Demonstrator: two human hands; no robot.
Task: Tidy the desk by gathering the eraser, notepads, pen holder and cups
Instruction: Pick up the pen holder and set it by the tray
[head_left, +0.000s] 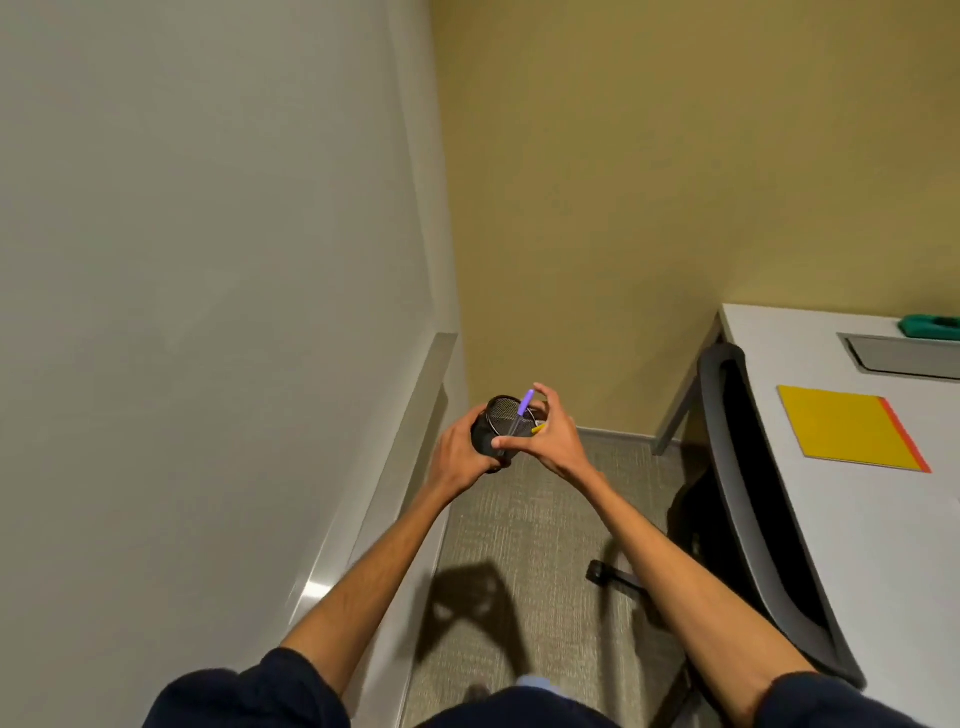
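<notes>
The person stands turned away from the worktop (857, 545), holding the black mesh pen holder (496, 423) out over the carpeted floor, well apart from the worktop's near left edge. The left hand (460, 449) wraps the holder's side and base, its grip pressed around the mesh. The right hand (550, 441) cups the rim from the other side, thumb across the front and fingers curled over the top beside a purple pen (524, 408) that stands up out of it; a yellow tip (538, 428) pokes out near the rim as well.

The holder looks tilted toward the person, so I would level it before moving, or the loose pens may slide out. Keeping the right hand over the mouth seems a sound guard while carrying. The swing back should clear the chair (748, 467) tucked against the worktop's left edge.

On the worktop, a yellow notepad (844, 426) lies flat near the left edge, and something green (930, 326) sits at the far edge, too cut off to name. Setting the holder upright next to the notepad would start a gathered group.
</notes>
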